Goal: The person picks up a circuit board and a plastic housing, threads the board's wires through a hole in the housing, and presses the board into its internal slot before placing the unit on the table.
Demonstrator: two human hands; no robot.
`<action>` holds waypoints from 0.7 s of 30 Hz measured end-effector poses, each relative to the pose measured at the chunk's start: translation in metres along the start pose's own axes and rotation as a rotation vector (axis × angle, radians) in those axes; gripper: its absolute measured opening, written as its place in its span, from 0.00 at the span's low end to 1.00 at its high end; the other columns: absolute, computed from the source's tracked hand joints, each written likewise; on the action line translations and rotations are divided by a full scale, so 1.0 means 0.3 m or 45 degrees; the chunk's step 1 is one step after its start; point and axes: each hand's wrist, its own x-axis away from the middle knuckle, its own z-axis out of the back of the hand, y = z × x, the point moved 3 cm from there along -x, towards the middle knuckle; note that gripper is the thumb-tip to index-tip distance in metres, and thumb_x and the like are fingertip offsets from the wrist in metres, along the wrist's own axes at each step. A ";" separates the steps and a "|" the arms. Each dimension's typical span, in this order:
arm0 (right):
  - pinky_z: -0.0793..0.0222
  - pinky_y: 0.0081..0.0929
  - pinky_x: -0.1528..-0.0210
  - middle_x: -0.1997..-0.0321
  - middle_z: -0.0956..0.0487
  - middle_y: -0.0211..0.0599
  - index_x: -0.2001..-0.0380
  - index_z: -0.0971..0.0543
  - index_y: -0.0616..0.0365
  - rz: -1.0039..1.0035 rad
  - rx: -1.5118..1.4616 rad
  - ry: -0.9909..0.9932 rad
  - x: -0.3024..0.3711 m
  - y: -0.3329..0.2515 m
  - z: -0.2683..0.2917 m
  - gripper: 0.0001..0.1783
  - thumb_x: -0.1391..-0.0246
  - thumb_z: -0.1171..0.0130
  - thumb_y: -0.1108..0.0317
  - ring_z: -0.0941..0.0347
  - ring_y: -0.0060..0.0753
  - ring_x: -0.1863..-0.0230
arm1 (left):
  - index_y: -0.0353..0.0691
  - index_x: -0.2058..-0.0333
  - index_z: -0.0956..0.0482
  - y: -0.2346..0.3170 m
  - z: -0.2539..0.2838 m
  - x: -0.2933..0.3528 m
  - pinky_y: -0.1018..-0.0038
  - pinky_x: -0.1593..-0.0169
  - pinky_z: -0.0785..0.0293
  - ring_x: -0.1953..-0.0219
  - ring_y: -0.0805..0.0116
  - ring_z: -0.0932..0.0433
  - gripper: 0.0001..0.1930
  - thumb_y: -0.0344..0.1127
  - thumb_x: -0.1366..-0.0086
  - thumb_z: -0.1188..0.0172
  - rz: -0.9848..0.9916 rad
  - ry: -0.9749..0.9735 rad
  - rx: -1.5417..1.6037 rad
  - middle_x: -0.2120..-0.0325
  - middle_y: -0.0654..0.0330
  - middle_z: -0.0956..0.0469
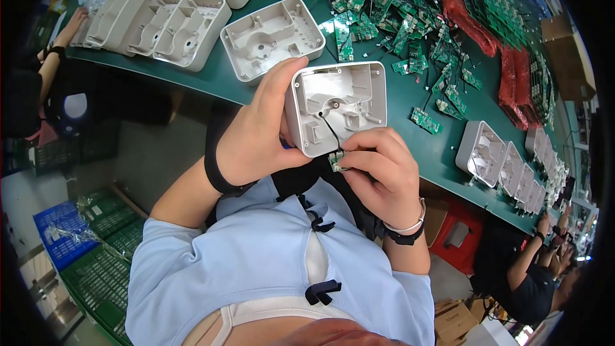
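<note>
My left hand (259,131) grips a white plastic housing (378,90) by its left side, thumb at the lower edge and fingers behind it. The housing is tilted so its hollow inside, with ribs and screw posts, faces me. A black cable (330,127) comes out of a hole near its middle and runs down to a small green circuit board (336,161). Just below the housing's lower edge, my right hand (383,170) pinches this board and the cable end between thumb and fingers. Another white housing (272,41) lies open side up on the table behind.
Loose green circuit boards (384,6) with cables heap across the green table (192,82). Red bubble wrap (516,86) lies by stacked boards at the right. More housings (192,32) stand left, others (483,152) right. Co-workers' arms (54,51) show at both sides; crates (96,269) sit lower left.
</note>
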 end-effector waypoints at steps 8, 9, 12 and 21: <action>0.26 0.38 0.48 0.52 0.14 0.36 0.65 0.14 0.56 0.014 0.062 0.031 0.007 0.010 -0.015 0.12 0.56 0.26 0.78 0.21 0.46 0.51 | 0.43 0.24 0.49 -0.011 -0.002 0.007 0.68 0.54 0.14 0.49 0.54 0.15 0.60 0.23 0.53 0.20 -0.084 0.060 -0.017 0.30 0.45 0.40; 0.26 0.38 0.47 0.51 0.14 0.36 0.64 0.14 0.56 0.023 0.094 0.059 0.012 0.018 -0.020 0.12 0.55 0.25 0.77 0.21 0.46 0.50 | 0.43 0.24 0.49 -0.012 -0.003 0.008 0.68 0.54 0.14 0.49 0.54 0.15 0.60 0.23 0.53 0.20 -0.070 0.060 -0.014 0.30 0.45 0.40; 0.27 0.38 0.46 0.51 0.14 0.36 0.61 0.14 0.56 -0.109 -0.004 0.113 0.026 0.036 -0.037 0.14 0.54 0.25 0.76 0.20 0.46 0.50 | 0.43 0.25 0.48 -0.012 -0.009 0.008 0.68 0.54 0.14 0.49 0.54 0.15 0.60 0.23 0.53 0.20 -0.046 0.054 -0.008 0.31 0.46 0.39; 0.29 0.36 0.49 0.57 0.14 0.30 0.58 0.14 0.55 0.139 0.158 0.070 0.009 0.040 -0.042 0.16 0.53 0.27 0.76 0.18 0.38 0.54 | 0.42 0.24 0.49 -0.066 -0.033 0.013 0.72 0.57 0.16 0.47 0.62 0.17 0.61 0.25 0.52 0.18 -0.122 0.076 0.173 0.31 0.48 0.36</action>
